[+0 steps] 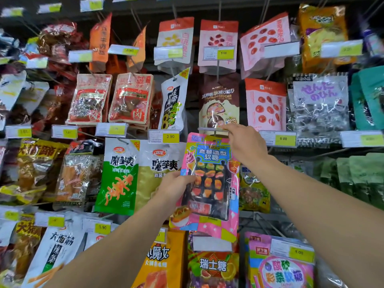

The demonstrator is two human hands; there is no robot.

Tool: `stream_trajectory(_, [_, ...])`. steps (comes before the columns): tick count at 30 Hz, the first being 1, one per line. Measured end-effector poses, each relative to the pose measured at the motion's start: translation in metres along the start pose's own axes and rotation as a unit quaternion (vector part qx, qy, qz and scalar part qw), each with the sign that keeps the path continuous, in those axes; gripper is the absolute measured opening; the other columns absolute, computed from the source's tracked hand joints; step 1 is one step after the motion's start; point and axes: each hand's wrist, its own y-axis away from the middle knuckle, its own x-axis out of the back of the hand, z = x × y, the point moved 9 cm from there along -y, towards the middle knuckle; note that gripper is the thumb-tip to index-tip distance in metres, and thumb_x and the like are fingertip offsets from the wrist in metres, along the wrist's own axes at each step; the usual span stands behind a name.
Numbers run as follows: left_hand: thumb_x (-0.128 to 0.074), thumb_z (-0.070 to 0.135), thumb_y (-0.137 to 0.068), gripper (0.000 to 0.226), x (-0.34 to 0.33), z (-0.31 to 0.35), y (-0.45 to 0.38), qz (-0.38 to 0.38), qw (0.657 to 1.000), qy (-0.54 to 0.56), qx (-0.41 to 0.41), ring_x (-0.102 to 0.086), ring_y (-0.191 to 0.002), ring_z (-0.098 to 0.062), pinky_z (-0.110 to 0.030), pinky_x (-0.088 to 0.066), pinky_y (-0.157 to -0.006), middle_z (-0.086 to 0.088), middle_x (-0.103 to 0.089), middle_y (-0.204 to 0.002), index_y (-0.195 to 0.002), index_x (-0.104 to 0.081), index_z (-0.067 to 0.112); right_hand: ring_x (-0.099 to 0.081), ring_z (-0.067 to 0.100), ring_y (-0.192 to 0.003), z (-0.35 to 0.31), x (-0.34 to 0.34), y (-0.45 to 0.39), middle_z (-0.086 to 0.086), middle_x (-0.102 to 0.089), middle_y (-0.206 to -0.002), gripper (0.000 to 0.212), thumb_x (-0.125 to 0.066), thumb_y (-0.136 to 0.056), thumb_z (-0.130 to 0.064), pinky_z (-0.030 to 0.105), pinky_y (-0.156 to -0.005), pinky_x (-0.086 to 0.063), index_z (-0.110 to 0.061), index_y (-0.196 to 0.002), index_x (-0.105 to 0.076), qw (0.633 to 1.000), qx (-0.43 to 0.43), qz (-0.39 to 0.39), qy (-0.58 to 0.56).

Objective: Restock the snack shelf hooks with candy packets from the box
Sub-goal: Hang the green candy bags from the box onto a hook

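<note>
Shelving hung with snack bags and yellow price tags fills the wall. Pink gummy candy packet hangs mid-display, left hand gripping its left edge, fingers clamped on it. Right hand pinches the packet's top at the hook.

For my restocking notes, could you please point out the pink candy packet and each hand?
pink candy packet (209, 183): head view, clear window.
left hand (174, 186): head view, back.
right hand (245, 146): head view, back.
</note>
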Motion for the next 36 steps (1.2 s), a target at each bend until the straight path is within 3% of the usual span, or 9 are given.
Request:
stream_trajectory(2, [-0.076, 0.014, -0.071, 0.016, 0.0, -0.003, -0.01, 0.014, 1.0, -0.002, 0.012, -0.072, -0.081, -0.033, -0.054, -0.057, -0.082, -0.013, -0.075, -0.08, -0.083, -0.071, 0.006, -0.06, 0.034, -0.099, 0.0, 0.001, 0.002, 0.008, -0.067, -0.119, 0.042, -0.041, -0.099, -0.007, 0.046, -0.073, -0.055, -0.03, -0.132, -0.056, 1.0, -0.002, -0.002, 0.006])
stream_trajectory(4, [-0.078, 0.021, -0.061, 0.027, -0.002, -0.009, -0.021, 0.01, 1.0, -0.007, 0.018, -0.071, -0.087, -0.037, -0.059, -0.053, -0.088, -0.014, -0.075, -0.084, -0.081, -0.071, 0.005, -0.06, 0.034, -0.1, -0.001, 0.0, 0.002, 0.007, -0.067, -0.12, 0.043, -0.042, -0.099, -0.009, 0.045, -0.074, -0.056, -0.032, -0.134, -0.055, 1.0, 0.0, -0.007, 0.011])
stream_trajectory(10, [-0.074, 0.018, -0.074, 0.026, -0.016, -0.003, -0.017, -0.012, 0.999, 0.0, 0.04, -0.073, -0.084, -0.034, -0.055, -0.055, -0.086, -0.013, -0.076, -0.085, -0.094, -0.066, 0.003, -0.059, 0.034, -0.104, 0.001, -0.002, 0.002, 0.007, -0.063, -0.128, 0.042, -0.041, -0.101, -0.014, 0.046, -0.078, -0.055, -0.031, -0.138, -0.05, 1.0, 0.002, -0.026, 0.007])
stream_trajectory(17, [-0.075, 0.013, -0.078, 0.017, -0.005, -0.01, -0.009, 0.029, 0.999, -0.008, 0.034, -0.073, -0.081, -0.032, -0.053, -0.058, -0.079, -0.015, -0.075, -0.087, -0.088, -0.063, 0.006, -0.051, 0.032, -0.122, 0.001, -0.013, 0.01, -0.006, -0.04, -0.153, 0.054, -0.044, -0.096, -0.011, 0.05, -0.091, -0.051, -0.027, -0.147, -0.037, 0.998, 0.014, -0.063, 0.001])
stream_trajectory(22, [-0.074, 0.013, -0.074, 0.013, -0.003, -0.007, -0.008, 0.009, 1.0, -0.002, 0.008, -0.073, -0.081, -0.036, -0.056, -0.056, -0.082, -0.016, -0.075, -0.083, -0.082, -0.067, 0.005, -0.045, 0.031, -0.127, 0.002, -0.015, 0.008, -0.009, -0.034, -0.156, 0.058, -0.043, -0.095, -0.011, 0.05, -0.094, -0.049, -0.027, -0.149, -0.032, 0.996, 0.004, -0.092, 0.001])
stream_trajectory(27, [-0.071, 0.013, -0.072, 0.012, 0.0, -0.001, -0.003, 0.001, 1.0, 0.0, -0.009, -0.062, -0.06, -0.03, -0.032, -0.05, -0.05, -0.019, -0.065, -0.075, -0.078, -0.064, 0.004, -0.043, 0.031, -0.131, 0.003, -0.015, 0.004, -0.008, -0.034, -0.156, 0.052, -0.041, -0.099, -0.016, 0.05, -0.1, -0.046, -0.028, -0.149, -0.034, 0.995, -0.013, -0.103, -0.01])
stream_trajectory(31, [-0.072, 0.011, -0.076, 0.01, 0.0, 0.006, -0.009, 0.015, 1.0, 0.023, -0.009, -0.07, -0.068, -0.032, -0.052, -0.06, -0.071, -0.017, -0.071, -0.074, -0.079, -0.064, 0.004, -0.048, 0.031, -0.129, 0.004, -0.012, 0.0, -0.003, -0.045, -0.15, 0.042, -0.041, -0.103, -0.03, 0.05, -0.1, -0.046, -0.03, -0.145, -0.041, 0.995, -0.022, -0.097, -0.024])
stream_trajectory(33, [-0.07, 0.007, -0.081, 0.008, -0.005, 0.006, -0.012, 0.013, 1.0, 0.022, -0.001, -0.07, -0.062, -0.027, -0.048, -0.06, -0.071, -0.012, -0.072, -0.068, -0.082, -0.063, 0.003, -0.05, 0.031, -0.126, 0.005, -0.012, -0.001, -0.002, -0.048, -0.148, 0.041, -0.041, -0.103, -0.032, 0.049, -0.099, -0.046, -0.032, -0.144, -0.042, 0.994, -0.029, -0.099, -0.024])
stream_trajectory(36, [-0.069, 0.006, -0.084, 0.011, -0.014, 0.004, -0.016, 0.0, 0.999, 0.029, 0.023, -0.073, -0.077, -0.032, -0.052, -0.059, -0.075, -0.017, -0.075, -0.085, -0.092, -0.063, 0.001, -0.049, 0.03, -0.128, 0.005, -0.012, -0.001, -0.003, -0.046, -0.15, 0.041, -0.038, -0.103, -0.032, 0.048, -0.101, -0.045, -0.031, -0.144, -0.042, 0.994, -0.025, -0.1, -0.028])
